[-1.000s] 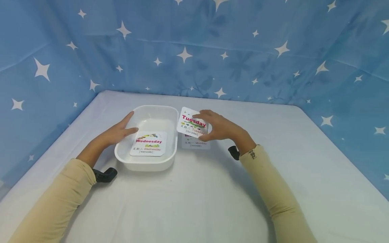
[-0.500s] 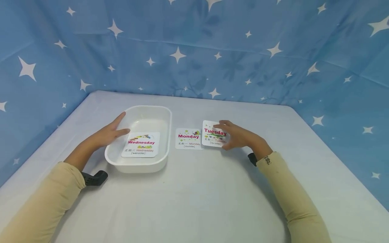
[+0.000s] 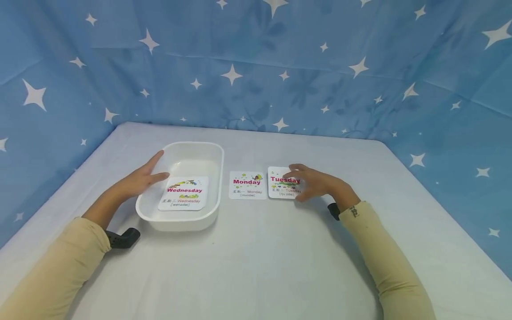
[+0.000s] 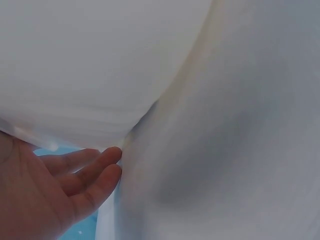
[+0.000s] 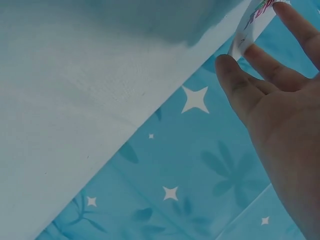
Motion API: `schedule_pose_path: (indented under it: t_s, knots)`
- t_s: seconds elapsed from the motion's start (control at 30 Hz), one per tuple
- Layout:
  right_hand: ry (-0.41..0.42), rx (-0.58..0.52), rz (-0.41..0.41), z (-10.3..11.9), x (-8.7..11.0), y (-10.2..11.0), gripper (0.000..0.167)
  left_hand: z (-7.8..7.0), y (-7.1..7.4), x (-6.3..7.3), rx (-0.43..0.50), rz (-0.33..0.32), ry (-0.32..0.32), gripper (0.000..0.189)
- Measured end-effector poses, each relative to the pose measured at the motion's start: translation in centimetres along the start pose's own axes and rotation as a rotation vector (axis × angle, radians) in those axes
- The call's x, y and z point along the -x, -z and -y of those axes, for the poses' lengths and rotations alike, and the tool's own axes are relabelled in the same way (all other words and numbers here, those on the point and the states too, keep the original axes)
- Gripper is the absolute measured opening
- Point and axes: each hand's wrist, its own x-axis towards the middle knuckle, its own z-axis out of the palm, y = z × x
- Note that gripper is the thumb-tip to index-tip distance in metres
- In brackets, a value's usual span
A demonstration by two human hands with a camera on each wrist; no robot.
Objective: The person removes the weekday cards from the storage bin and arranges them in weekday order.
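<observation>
My left hand (image 3: 140, 179) holds the left wall of a white plastic tray (image 3: 176, 224), thumb over the rim and fingers outside. In the left wrist view its fingers (image 4: 95, 192) lie against the tray's outer side (image 4: 75, 75). Inside the tray lies a Wednesday card (image 3: 183, 194). A Monday card (image 3: 247, 185) lies flat on the table right of the tray. Beside it, my right hand (image 3: 320, 181) holds a Tuesday card (image 3: 280, 183) by its right part, thumb at the near edge and fingers at the far edge. The right wrist view shows only a sliver of that card (image 5: 250, 27).
A white cloth covers the table (image 3: 248, 266), with its front area stretching out before the cards. A blue star-patterned curtain (image 3: 192, 53) closes off the back and sides. Dark wrist cameras (image 3: 124, 238) sit under both wrists.
The right hand has carried the Tuesday card rightward off the Monday card and lowered it beside it, uncovering Monday. The left hand stays on the tray. The head view has shifted slightly.
</observation>
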Motion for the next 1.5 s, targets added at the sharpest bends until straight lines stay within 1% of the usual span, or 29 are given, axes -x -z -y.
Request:
schedule_pose_path:
  t_s: [0.2, 0.37, 0.57, 0.63, 0.8, 1.0, 1.1, 1.3, 1.5]
  knots:
    - [0.017, 0.016, 0.023, -0.04, 0.13, -0.27, 0.067, 0.26, -0.38, -0.49, 0.006, 0.002, 0.002, 0.077]
    - [0.012, 0.021, 0.033, -0.28, -0.05, -0.53, 0.065, -0.01, -0.32, -0.33, 0.001, 0.003, -0.006, 0.077]
    - [-0.005, -0.034, 0.071, -0.36, -0.09, -0.50, 0.063, -0.15, -0.04, 0.09, -0.007, -0.004, -0.005, 0.078]
    - [0.001, -0.035, 0.085, -0.44, -0.14, -0.48, 0.063, -0.10, 0.02, 0.14, -0.010, -0.006, -0.006, 0.078]
    - [0.023, -0.021, 0.095, -0.48, -0.29, -0.38, 0.061, -0.08, 0.14, 0.10, -0.004, -0.013, -0.008, 0.078]
    - [-0.002, -0.051, 0.116, -0.49, -0.33, -0.41, 0.062, -0.04, 0.01, -0.01, 0.010, -0.004, 0.001, 0.079]
    - [0.001, -0.050, 0.119, -0.39, -0.32, -0.30, 0.062, 0.04, -0.03, 0.03, 0.012, -0.004, 0.004, 0.079]
    - [0.039, -0.057, 0.110, -0.28, -0.36, -0.25, 0.064, 0.18, 0.04, -0.05, 0.017, -0.013, 0.005, 0.079]
    - [0.032, -0.070, 0.117, -0.44, -0.34, -0.47, 0.066, -0.13, 0.01, -0.09, 0.010, -0.008, -0.003, 0.078]
